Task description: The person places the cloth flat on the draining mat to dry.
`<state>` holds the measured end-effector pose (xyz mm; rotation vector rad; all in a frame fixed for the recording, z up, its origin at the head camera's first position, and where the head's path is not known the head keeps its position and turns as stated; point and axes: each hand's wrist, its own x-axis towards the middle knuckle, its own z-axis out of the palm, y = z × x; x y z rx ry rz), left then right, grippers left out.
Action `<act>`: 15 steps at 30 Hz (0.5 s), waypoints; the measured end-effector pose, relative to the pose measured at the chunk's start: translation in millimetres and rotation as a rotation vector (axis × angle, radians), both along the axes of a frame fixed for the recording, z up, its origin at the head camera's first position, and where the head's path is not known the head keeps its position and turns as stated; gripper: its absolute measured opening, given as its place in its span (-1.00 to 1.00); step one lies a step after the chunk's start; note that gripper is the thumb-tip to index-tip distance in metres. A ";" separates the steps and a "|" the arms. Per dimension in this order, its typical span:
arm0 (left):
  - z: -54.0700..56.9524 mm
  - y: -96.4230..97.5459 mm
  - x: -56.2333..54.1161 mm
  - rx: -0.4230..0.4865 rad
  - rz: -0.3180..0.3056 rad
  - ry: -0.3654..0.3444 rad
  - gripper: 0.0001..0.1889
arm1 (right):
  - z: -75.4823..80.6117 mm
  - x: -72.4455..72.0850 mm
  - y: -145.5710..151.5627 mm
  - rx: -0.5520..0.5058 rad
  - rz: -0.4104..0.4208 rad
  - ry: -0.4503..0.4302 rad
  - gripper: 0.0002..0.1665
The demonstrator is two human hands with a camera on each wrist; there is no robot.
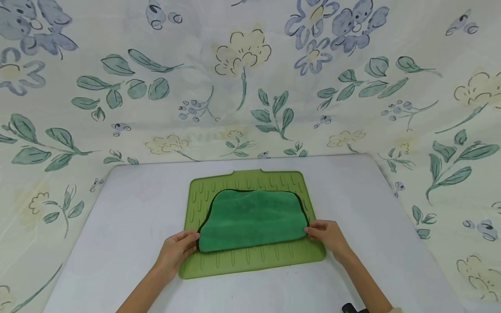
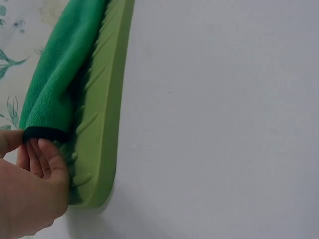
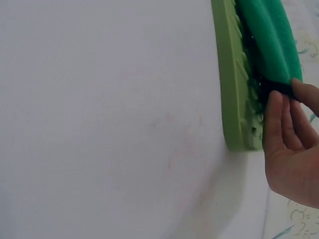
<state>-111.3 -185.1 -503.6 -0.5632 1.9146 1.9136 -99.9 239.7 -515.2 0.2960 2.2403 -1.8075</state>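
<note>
A green plush cloth [image 1: 252, 221] with a dark edging lies folded over a lighter green ribbed mat [image 1: 250, 258]. My left hand [image 1: 176, 250] pinches the cloth's near left corner between thumb and fingers. At the near right corner, my right hand [image 1: 328, 234] pinches the cloth in the same way. In the left wrist view, the dark edging sits between the thumb and fingers of the left hand [image 2: 37, 179], and the cloth's near edge bulges in a rounded fold. The right wrist view shows the right hand [image 3: 291, 132] gripping the dark edging over the mat's corner.
The mat lies on a white table [image 1: 141, 204] with rounded far corners. Behind and around it hangs a floral-patterned sheet [image 1: 242, 108]. A small black object [image 1: 349, 308] shows at the bottom edge beside the right forearm.
</note>
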 end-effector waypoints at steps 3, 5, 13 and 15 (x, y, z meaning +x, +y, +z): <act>-1.8 0.6 3.0 -0.025 -0.010 -0.007 -0.73 | -2.3 2.0 0.5 0.032 0.027 0.005 -0.73; -1.9 1.2 4.3 -0.041 -0.022 0.000 -0.74 | -3.8 2.7 0.8 0.050 0.039 0.012 -0.74; -0.6 2.1 3.7 -0.103 -0.069 0.045 -0.70 | -5.7 4.4 1.4 0.120 0.045 0.034 -0.74; -0.3 1.9 2.6 -0.109 -0.084 0.055 -0.67 | -5.3 3.9 0.8 0.139 0.038 0.035 -0.75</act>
